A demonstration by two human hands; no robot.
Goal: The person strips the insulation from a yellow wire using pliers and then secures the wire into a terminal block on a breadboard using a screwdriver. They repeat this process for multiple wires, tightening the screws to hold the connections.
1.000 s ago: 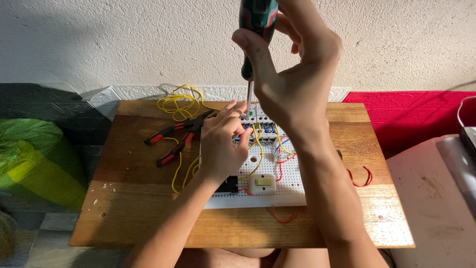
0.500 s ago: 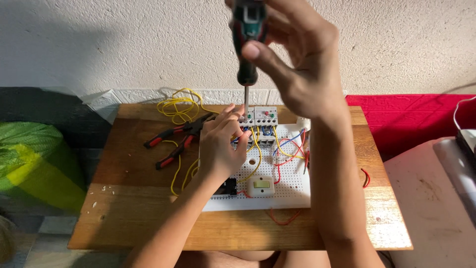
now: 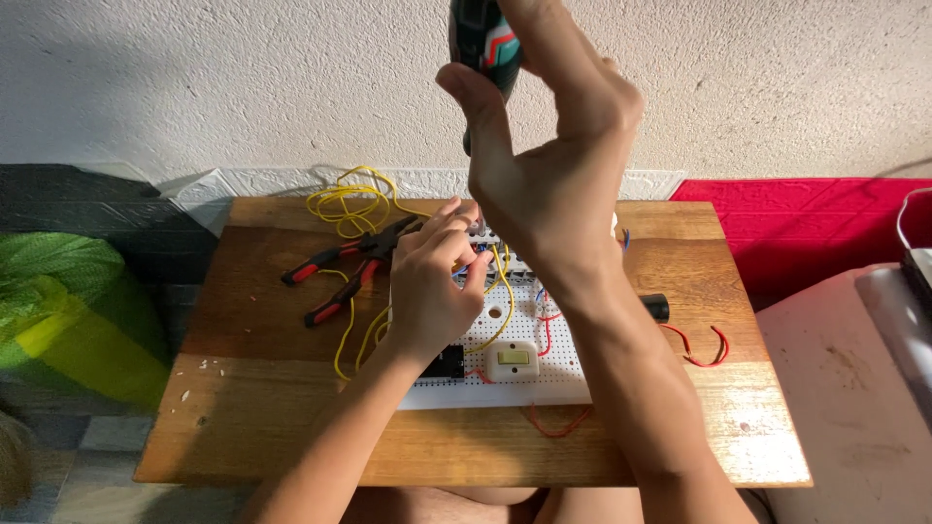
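Screwdriver with a dark green and red handle (image 3: 482, 44) stands upright above the far middle of the wooden bench (image 3: 252, 388), its handle clamped in the fingers of the right hand (image 3: 549, 184); its tip is hidden behind that hand, so I cannot tell which terminal it meets. The left hand (image 3: 427, 286) rests on the white perforated wiring board (image 3: 558, 374), fingers pinched together on a thin yellow wire (image 3: 500, 291) beside the row of small terminal blocks, which is mostly covered.

Done well, this step probably wants the shaft kept straight over the screw, with steady downward pressure while turning, and the left hand keeping the wire seated. A tilted shaft could slip out of the slot towards the left fingertips.

Red-handled pliers (image 3: 335, 267) lie towards the bench's far left corner, next to a loose coil of yellow wire (image 3: 349, 204).
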